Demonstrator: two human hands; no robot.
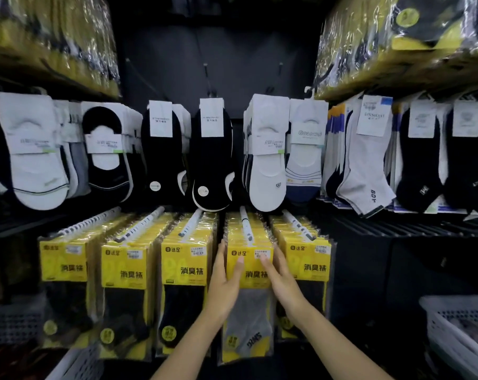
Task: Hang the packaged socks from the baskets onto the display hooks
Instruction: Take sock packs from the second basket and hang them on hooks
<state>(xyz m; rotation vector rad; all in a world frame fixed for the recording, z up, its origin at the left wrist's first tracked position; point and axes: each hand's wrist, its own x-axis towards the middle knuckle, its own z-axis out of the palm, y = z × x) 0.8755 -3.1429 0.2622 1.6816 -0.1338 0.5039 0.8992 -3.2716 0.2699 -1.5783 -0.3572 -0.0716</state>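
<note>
Dark panelling backs the sock wall we face, its upper row hung with loose pairs. Below, five hooks carry thick stacks of yellow packs. Our left hand pinches the left edge of the front pack on the fourth hook, thumb on its face. Our right hand lays straight fingers flat on its right side. That pack already hangs there. We judge the job well along, but the white basket at lower right holds something blurred, so more may remain.
</note>
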